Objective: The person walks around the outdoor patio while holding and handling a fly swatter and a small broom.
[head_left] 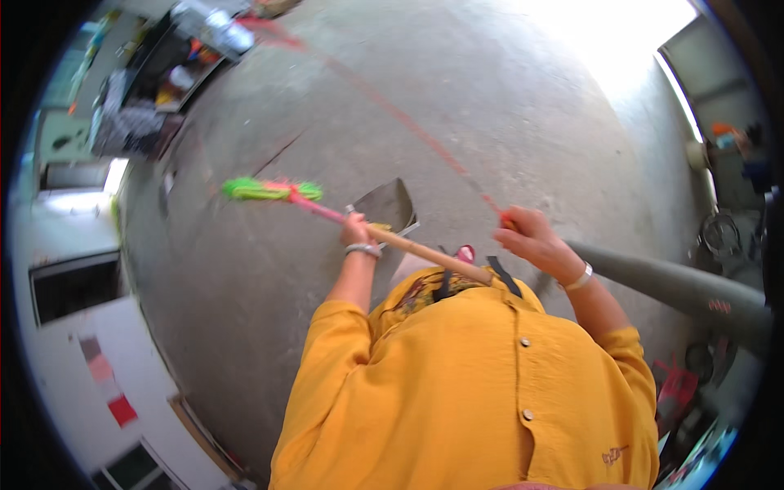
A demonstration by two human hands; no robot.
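Over the grey floor (pixel 245 318), I have the left hand (pixel 358 232) wrapped around the broom (pixel 408 246), its green bristles (pixel 260 190) out to the left and its handle running back to the yellow shirt (pixel 457 367). I have the right hand (pixel 535 243) curled on the near end of a long red thing (pixel 400 114), too blurred to name. I see the dustpan (pixel 387 204) just beyond the left hand
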